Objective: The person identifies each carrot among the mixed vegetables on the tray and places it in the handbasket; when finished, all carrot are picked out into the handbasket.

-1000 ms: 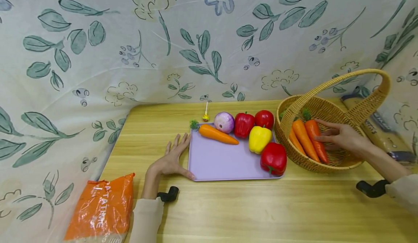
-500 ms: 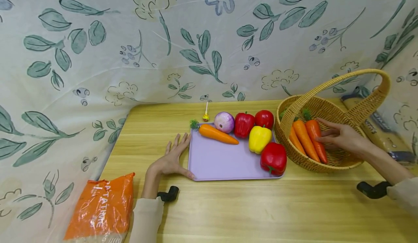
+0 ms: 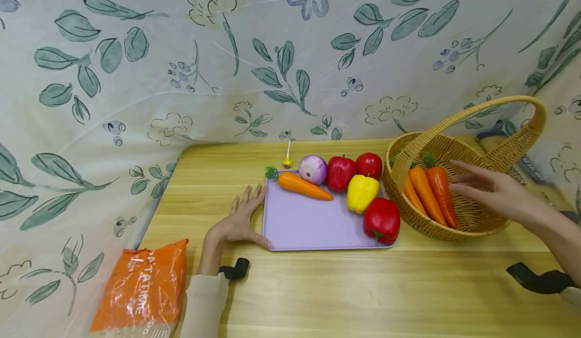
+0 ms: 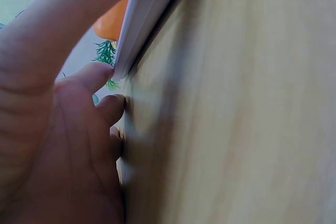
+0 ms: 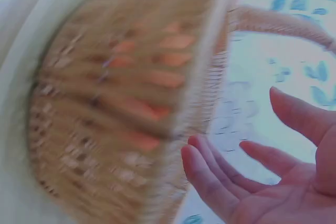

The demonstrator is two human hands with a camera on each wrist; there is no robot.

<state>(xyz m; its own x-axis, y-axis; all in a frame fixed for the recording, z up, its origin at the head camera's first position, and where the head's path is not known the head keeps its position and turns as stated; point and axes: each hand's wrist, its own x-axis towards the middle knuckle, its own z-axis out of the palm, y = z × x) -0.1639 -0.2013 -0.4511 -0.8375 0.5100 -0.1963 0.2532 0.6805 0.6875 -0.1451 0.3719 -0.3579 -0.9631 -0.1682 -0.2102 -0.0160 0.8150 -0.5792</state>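
My left hand (image 3: 237,223) rests spread at the left edge of a lilac tray (image 3: 308,232), thumb at its near corner. In the left wrist view the fingertips touch the tray's side. On the tray lie a carrot (image 3: 303,185), a purple onion (image 3: 312,169), a yellow bell pepper (image 3: 363,193), a red bell pepper (image 3: 341,173), another red bell pepper (image 3: 382,221) and a round red tomato-like piece (image 3: 368,166). My right hand (image 3: 497,189) hovers over the wicker basket (image 3: 472,227), fingers loosely extended and holding nothing. Several carrots (image 3: 441,191) lean inside the basket, left of that hand.
A small lollipop (image 3: 287,161) lies behind the tray. An orange bag (image 3: 142,287) sits at the front left, and a brown package (image 3: 537,179) lies behind the basket at the right. The basket's tall handle (image 3: 476,108) arches over its opening.
My right hand has drawn back to the right and away from the reddish carrot, its fingers now apart from it. The left hand and the tray have stayed put.
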